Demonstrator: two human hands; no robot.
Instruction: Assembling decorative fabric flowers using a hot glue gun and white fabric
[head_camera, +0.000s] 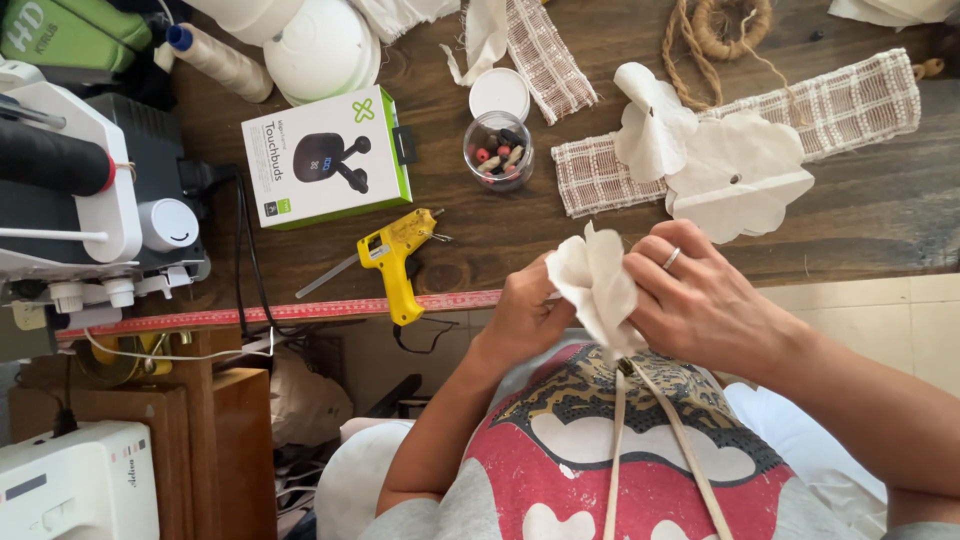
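- Both hands closed on a cream fabric flower, held just above the lap at the near edge of the desk.
- Left hand pinching the folded petals from below; right hand, ringed, pressing from the side, seemingly to keep the gathers bunched.
- Two pale cords hanging from the flower's base down over the lap.
- Yellow glue gun lying near the left hand, beside a red measuring tape along the desk edge.
- Farther back: bead jar, green-and-white box, finished fabric flowers on woven strips; nothing between hands and desk.
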